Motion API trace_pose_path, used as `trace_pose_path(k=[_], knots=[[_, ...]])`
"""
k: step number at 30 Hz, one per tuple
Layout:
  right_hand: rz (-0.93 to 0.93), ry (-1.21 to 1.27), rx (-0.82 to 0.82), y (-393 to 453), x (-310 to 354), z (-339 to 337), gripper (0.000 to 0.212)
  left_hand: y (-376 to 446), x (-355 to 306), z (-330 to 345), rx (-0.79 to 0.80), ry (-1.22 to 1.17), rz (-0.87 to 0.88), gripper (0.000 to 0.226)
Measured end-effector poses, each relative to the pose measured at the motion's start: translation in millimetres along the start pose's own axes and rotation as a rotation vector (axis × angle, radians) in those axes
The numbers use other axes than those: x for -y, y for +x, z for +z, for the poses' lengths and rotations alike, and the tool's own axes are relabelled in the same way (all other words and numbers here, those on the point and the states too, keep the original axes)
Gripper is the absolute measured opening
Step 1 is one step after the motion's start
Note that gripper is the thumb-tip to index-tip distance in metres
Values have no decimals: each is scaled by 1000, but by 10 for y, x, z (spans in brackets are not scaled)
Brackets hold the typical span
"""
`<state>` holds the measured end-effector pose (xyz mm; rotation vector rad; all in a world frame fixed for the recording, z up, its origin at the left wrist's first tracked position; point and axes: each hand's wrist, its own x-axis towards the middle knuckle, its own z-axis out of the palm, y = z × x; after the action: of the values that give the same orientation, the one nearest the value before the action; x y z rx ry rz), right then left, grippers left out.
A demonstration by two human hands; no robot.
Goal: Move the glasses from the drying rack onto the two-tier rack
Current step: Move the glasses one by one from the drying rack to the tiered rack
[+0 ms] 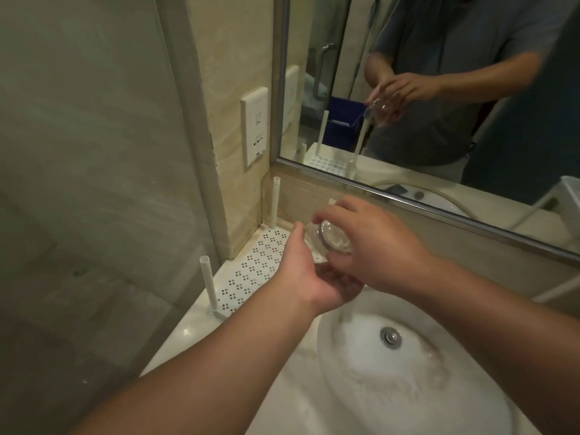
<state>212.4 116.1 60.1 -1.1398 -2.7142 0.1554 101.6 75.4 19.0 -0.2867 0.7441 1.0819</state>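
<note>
Dim warm light, soft blur (edges bowed), faint glare

Clear, smooth, glossy glass (pixel 334 238), held between left hand (pixel 309 271) and right hand (pixel 373 243). White matt plastic perforated tray (pixel 251 271) at countertop's left corner, with white plastic tube posts (pixel 208 284). Polished, glossy stone-look countertop (pixel 188 337). Glazed white ceramic basin (pixel 423 387); shiny metal drain (pixel 391 337). Brushed metal mirror frame (pixel 439 211). Matt white plastic wall socket (pixel 255 128).
</note>
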Motion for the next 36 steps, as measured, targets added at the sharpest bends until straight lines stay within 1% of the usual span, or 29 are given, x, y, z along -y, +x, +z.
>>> trace_pose_path(k=[2,4,7,13,16,17,20,23,24,26,28,30,33,36], knots=[[21,17,-26,-169,-105,-41,50,7,122,80,31,29,-12,75],[44,38,-56,-339,-220,-71,49,27,226,163,40,56,-9,75],[96,89,-116,-566,-375,-94,49,73,370,272,35,108,50,71],[157,246,-201,-871,-579,-40,54,77,625,371,3,297,302,45],[199,375,-210,-968,-613,-2,48,70,699,373,0,411,435,27],[215,417,-216,-999,-621,3,46,75,720,373,4,452,481,26],[270,549,-241,-1074,-650,-4,41,88,759,366,-15,566,646,43],[337,650,-274,-1119,-666,-22,41,84,763,327,22,698,808,44],[356,695,-294,-1126,-663,-25,42,72,762,307,35,766,852,50],[388,797,-337,-1135,-641,-22,48,51,757,269,50,897,922,72],[403,863,-363,-1146,-610,-2,57,35,754,248,76,979,970,81],[400,871,-382,-1173,-591,29,69,20,772,227,114,1033,1002,79],[372,772,-402,-1233,-591,49,83,12,830,215,159,1084,1019,78],[366,723,-425,-1301,-623,54,88,30,906,238,219,1093,990,79]])
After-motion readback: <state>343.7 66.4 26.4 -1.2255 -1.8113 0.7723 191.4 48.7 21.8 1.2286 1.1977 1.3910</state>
